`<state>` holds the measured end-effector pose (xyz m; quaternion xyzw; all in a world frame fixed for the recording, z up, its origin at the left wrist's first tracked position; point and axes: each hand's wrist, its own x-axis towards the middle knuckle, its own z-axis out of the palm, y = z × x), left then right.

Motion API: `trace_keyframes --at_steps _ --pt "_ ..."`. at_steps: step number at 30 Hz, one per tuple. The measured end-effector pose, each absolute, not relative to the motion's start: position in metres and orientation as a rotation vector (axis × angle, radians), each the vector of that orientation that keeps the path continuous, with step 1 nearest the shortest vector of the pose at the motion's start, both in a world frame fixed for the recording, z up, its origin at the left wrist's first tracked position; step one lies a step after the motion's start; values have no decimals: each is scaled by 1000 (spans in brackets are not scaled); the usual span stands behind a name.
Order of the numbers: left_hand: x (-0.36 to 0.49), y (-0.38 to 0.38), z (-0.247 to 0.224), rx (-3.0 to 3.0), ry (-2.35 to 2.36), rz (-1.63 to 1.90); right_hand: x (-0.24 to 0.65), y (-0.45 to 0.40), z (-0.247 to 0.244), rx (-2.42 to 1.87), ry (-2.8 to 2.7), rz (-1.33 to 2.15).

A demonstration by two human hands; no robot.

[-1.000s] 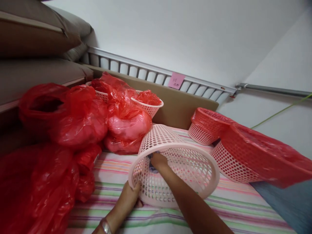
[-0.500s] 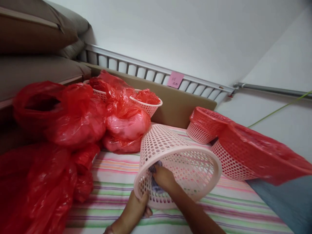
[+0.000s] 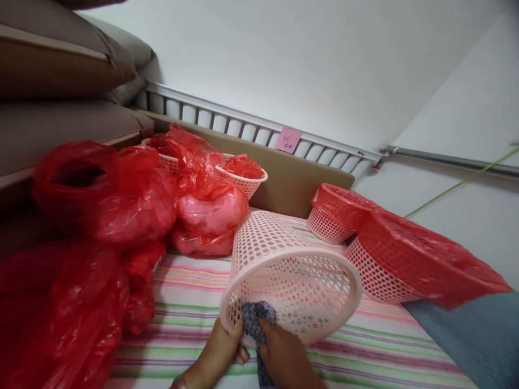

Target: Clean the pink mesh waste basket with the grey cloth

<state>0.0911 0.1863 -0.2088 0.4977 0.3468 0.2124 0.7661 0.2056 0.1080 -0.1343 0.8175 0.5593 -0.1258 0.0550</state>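
A pale pink perforated plastic basket (image 3: 263,232) lies tipped on its side on the striped sheet (image 3: 190,292), its open mouth facing me. My left hand (image 3: 227,340) grips the lower left of its rim, thumb on the inner side and fingers beneath. Bunched in my right hand (image 3: 281,351) is a dark grey, speckled cloth (image 3: 253,321), pressed at the rim just beside my left thumb. Part of the cloth hangs down below my right hand. The fingertips of my right hand are partly hidden by the cloth.
Red plastic bags (image 3: 133,205) crowd the left side, with a small basket (image 3: 247,183) behind them. On the right stand baskets lined with red bags (image 3: 381,270). A brown board (image 3: 300,189) and metal railing (image 3: 227,116) run along the back. Cushions (image 3: 60,65) are stacked at upper left.
My right hand has drawn back from inside the basket toward me, bringing the cloth to the rim. My left hand keeps its hold on the rim.
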Motion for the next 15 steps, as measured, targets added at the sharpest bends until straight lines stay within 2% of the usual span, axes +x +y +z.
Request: trace_keyframes --at_steps 9,15 --pt "94 186 -206 1148 814 493 209 112 -139 2494 1722 -343" --pt "93 186 -210 1158 760 529 223 163 -130 2517 1704 -252"
